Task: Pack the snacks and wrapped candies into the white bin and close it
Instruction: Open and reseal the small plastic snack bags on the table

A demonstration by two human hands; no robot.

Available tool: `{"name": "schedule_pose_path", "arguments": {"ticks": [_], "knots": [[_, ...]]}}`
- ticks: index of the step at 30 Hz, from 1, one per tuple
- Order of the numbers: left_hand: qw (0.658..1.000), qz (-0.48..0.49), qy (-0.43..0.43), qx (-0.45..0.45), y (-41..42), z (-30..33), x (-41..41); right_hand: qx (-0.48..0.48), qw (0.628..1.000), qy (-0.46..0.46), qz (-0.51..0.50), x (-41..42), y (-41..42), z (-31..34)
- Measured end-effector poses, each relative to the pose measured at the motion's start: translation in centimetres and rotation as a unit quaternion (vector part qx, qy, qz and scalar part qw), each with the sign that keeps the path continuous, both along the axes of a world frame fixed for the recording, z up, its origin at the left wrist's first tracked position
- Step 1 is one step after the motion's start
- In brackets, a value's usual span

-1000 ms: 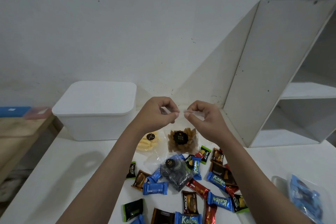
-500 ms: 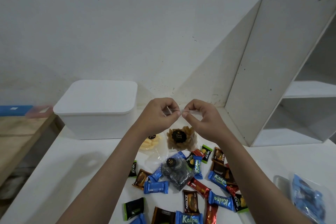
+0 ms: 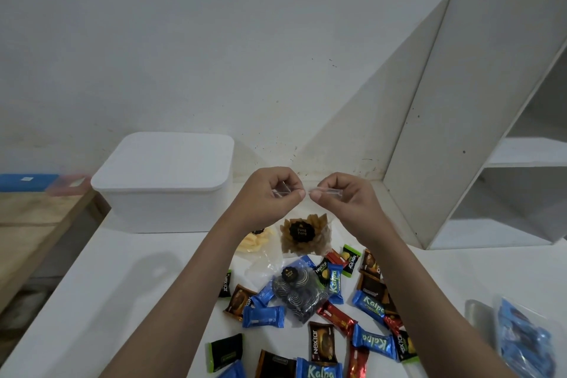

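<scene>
My left hand [image 3: 270, 196] and my right hand [image 3: 340, 199] are raised together above the table, each pinching the clear top strip of a plastic snack bag [image 3: 303, 235]. Brown snacks and a black round label show in the bag just below my hands. The white bin [image 3: 165, 187] stands at the back left with its lid on. Beneath my forearms lie a bag of yellow snacks [image 3: 254, 241], a bag of dark swirl cookies [image 3: 299, 291] and several wrapped candies [image 3: 264, 316] in blue, red, black and brown.
A white open shelf unit [image 3: 491, 132] stands at the back right against the wall. A clear bag of blue candies [image 3: 527, 337] lies at the right edge. A wooden bench [image 3: 33, 224] sits lower on the left, beyond the white table [image 3: 122, 301].
Both hands keep pinching the bag top in nearly the same spot. The view has shifted slightly; nothing on the table has moved.
</scene>
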State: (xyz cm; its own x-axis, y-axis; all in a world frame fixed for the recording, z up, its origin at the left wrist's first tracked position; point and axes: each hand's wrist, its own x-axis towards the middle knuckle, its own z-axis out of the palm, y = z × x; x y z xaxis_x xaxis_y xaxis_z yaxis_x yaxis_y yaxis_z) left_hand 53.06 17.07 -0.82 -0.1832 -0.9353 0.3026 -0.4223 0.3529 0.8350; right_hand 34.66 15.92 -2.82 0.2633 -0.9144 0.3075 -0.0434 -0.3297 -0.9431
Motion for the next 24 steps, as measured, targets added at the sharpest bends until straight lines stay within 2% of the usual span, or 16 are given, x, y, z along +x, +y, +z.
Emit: {"name": "schedule_pose_path", "arguments": {"ticks": [10,15,24], "knots": [[1.000,0.002,0.005,0.001,-0.13,-0.11,-0.05,0.005,1.000,-0.002,-0.005,-0.10,-0.63,-0.25],[1.000,0.005,-0.001,0.001,-0.17,0.03,0.16,0.036,0.997,-0.057,-0.027,-0.12,-0.66,-0.16],[1.000,0.007,0.001,0.016,-0.19,-0.45,0.08,0.031,0.998,-0.055,-0.011,-0.42,-0.45,-0.26]]}}
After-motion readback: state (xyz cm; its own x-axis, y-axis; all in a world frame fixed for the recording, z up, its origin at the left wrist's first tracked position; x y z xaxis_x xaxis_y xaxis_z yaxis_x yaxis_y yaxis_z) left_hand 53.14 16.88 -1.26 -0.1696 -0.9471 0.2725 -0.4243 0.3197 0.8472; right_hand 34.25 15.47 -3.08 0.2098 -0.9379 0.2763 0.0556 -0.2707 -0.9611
